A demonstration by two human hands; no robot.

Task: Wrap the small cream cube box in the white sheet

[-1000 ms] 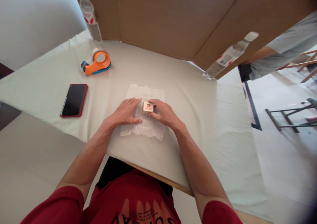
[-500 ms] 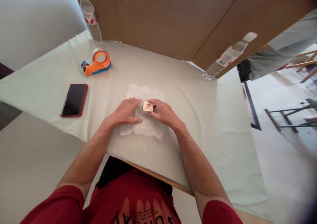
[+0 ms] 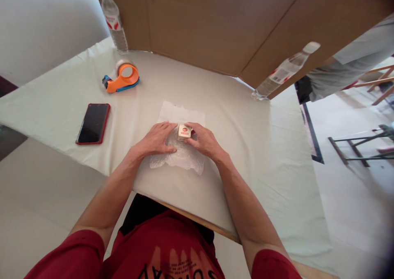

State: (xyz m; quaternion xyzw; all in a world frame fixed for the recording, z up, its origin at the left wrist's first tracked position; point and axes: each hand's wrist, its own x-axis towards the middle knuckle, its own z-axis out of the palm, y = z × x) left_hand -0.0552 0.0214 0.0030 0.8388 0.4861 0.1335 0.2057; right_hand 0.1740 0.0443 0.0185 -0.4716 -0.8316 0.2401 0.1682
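Observation:
A small cream box (image 3: 184,131) with a red mark on its top is over a sheet of bubble wrap (image 3: 181,159) on the table, close to the front edge. My right hand (image 3: 203,141) grips the box from its right side, thumb in front and fingers behind. My left hand (image 3: 156,139) lies on the left part of the wrap with its thumb and fingers spread apart. Its fingertips come near the box's left side; whether they touch it I cannot tell.
A phone in a red case (image 3: 93,123) lies at the left. Behind it sits an orange tape dispenser (image 3: 124,79). Water bottles stand at the back left (image 3: 114,24) and back right (image 3: 285,71), before a cardboard panel (image 3: 197,24). A person (image 3: 353,57) is beyond the panel.
Both hands and the box keep nearly the same place. The far edge of the bubble wrap has lifted slightly, and the view has shifted a little.

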